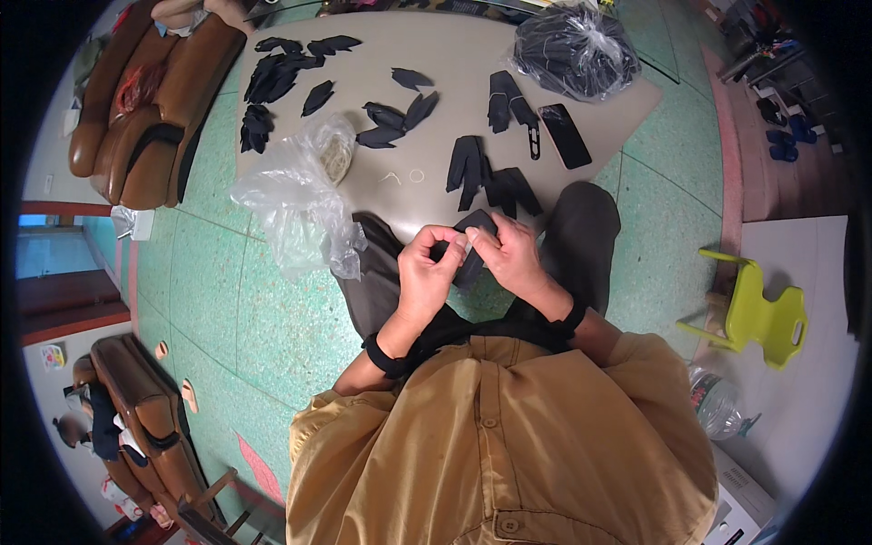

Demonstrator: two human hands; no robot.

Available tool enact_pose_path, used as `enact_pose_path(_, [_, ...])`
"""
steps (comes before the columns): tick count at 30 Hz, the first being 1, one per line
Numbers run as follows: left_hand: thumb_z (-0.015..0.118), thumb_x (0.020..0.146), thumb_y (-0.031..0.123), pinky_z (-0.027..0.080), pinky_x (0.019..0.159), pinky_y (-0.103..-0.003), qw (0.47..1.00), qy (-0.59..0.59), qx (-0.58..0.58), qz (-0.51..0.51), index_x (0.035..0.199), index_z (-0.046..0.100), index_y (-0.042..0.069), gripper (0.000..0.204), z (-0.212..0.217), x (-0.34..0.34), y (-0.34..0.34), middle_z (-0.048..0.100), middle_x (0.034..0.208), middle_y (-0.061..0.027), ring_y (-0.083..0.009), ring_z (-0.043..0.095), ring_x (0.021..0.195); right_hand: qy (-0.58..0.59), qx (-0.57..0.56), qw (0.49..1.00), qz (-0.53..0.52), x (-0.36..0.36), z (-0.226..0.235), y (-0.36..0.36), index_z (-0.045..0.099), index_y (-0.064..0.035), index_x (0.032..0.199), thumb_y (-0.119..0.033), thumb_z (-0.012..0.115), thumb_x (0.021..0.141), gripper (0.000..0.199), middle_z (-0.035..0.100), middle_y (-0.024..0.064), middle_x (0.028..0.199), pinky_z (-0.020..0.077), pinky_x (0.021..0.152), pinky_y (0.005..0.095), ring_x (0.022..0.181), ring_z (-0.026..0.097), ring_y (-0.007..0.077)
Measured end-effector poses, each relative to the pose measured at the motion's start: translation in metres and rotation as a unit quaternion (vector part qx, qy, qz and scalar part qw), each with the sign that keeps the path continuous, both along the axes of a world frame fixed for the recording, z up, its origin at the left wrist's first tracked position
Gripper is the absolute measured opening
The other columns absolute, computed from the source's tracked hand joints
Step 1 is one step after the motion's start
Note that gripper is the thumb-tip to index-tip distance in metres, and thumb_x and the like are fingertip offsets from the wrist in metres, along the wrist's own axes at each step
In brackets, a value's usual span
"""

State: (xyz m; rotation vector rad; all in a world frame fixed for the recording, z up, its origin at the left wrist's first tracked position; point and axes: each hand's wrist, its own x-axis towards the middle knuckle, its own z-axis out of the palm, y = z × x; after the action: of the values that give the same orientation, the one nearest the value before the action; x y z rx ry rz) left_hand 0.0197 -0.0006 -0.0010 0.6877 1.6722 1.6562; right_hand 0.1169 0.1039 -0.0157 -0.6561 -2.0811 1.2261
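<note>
A flat, dark strip of what looks like cloth (470, 271) is held between my two hands above my lap. My left hand (427, 280) pinches its left side, fingers curled. My right hand (516, 262) grips the upper right part, thumb pressed close to the left fingertips; anything small between them is too hidden to tell. Just beyond, at the table's near edge, lie more dark strips (467, 165), folded or overlapping, and another dark pair (513, 193). A pale ring (417, 175) and a small bent pale band (390, 178) rest on the table (436, 109).
Several dark, leaf-shaped bundles (272, 77) lie far left. A clear bag with pale bands (336, 159) overhangs the near edge. Right are a phone (565, 136), a small black tool (534, 142) and a bulging bag of dark pieces (577, 54). A green chair (767, 313) stands right.
</note>
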Motion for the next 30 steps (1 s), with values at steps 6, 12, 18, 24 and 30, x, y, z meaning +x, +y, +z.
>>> enact_pose_path(6, [0.062,0.081,0.002,0.045,0.06,-0.018,1.0,-0.011,0.021,-0.012,0.085,0.058,-0.001,0.007,0.006,0.0,0.001,0.06,0.073,-0.0009,-0.0049,0.053,0.063,0.066,-0.452,0.889,0.031,0.001,0.013,-0.004,0.053,-0.0062,0.073,-0.016,0.058,0.083,0.015,0.049,-0.0049,0.062,0.0303,0.039,0.0181,0.047,0.041,0.0018])
enact_pose_path(12, [0.061,0.081,0.001,0.047,0.061,-0.021,0.998,-0.053,0.029,0.003,0.082,0.055,-0.001,0.007,0.002,-0.003,0.001,0.06,0.073,-0.0036,-0.0082,0.056,0.065,0.108,-0.511,0.853,0.018,0.001,0.009,-0.004,0.054,-0.006,0.074,-0.015,0.059,0.083,0.013,0.049,-0.0038,0.062,0.028,0.038,0.0177,0.043,0.037,0.0016])
enact_pose_path(18, [0.057,0.08,-0.002,0.045,0.06,-0.022,0.994,-0.086,0.058,0.028,0.075,0.051,0.001,0.009,-0.004,-0.002,0.003,0.059,0.071,-0.0075,-0.0107,0.055,0.062,0.127,-0.619,0.771,0.079,0.003,0.005,0.002,0.056,-0.0049,0.075,-0.015,0.061,0.082,0.013,0.051,-0.0017,0.063,0.0241,0.036,0.019,0.04,0.032,0.0025])
enact_pose_path(24, [0.058,0.079,-0.003,0.047,0.06,-0.022,0.996,-0.085,0.027,0.005,0.079,0.05,0.0,0.008,-0.007,-0.006,0.004,0.058,0.073,-0.0058,-0.0095,0.056,0.062,0.045,-0.525,0.846,0.083,0.002,0.006,0.005,0.053,-0.0056,0.076,-0.013,0.06,0.082,0.011,0.051,-0.0019,0.064,0.0254,0.036,0.0184,0.041,0.034,0.002])
enact_pose_path(30, [0.059,0.081,0.0,0.047,0.06,-0.022,0.996,-0.083,0.024,0.008,0.082,0.054,0.0,0.005,-0.001,-0.007,0.001,0.06,0.073,-0.0062,-0.0105,0.057,0.062,0.068,-0.531,0.844,0.041,0.001,0.02,0.006,0.053,-0.0059,0.078,-0.012,0.058,0.082,0.01,0.053,-0.0009,0.065,0.027,0.038,0.0176,0.043,0.035,0.0022])
